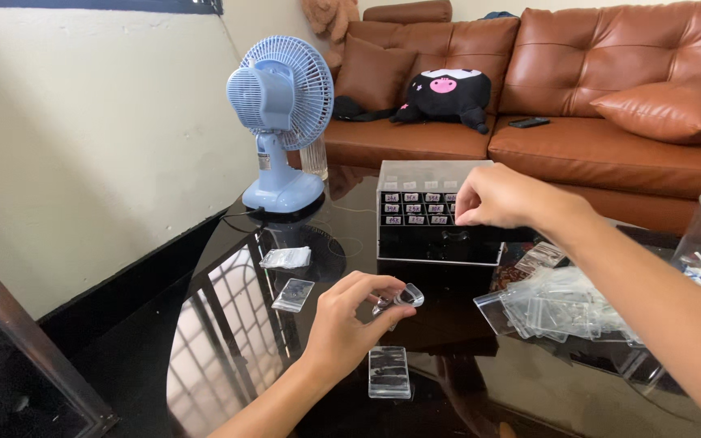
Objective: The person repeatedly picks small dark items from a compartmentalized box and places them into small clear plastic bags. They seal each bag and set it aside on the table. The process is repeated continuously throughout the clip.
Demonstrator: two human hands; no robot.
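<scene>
Here, left hand (349, 320) pinches a small clear plastic case (403, 298) just above the black glass table (229, 341), w/ another flat clear case (389, 372) lying below it. Right hand (501, 197) is closed, fingertips at the front of the clear drawer organizer (436, 212); can't tell if it grips anything.

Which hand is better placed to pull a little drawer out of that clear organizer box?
The right hand: it is already at the drawer box front. The left hand is nearer the table edge, holding a small clear case.

Home living room: brown leather sofa (578, 89), plush toy (444, 93), table fan (281, 122).
</scene>
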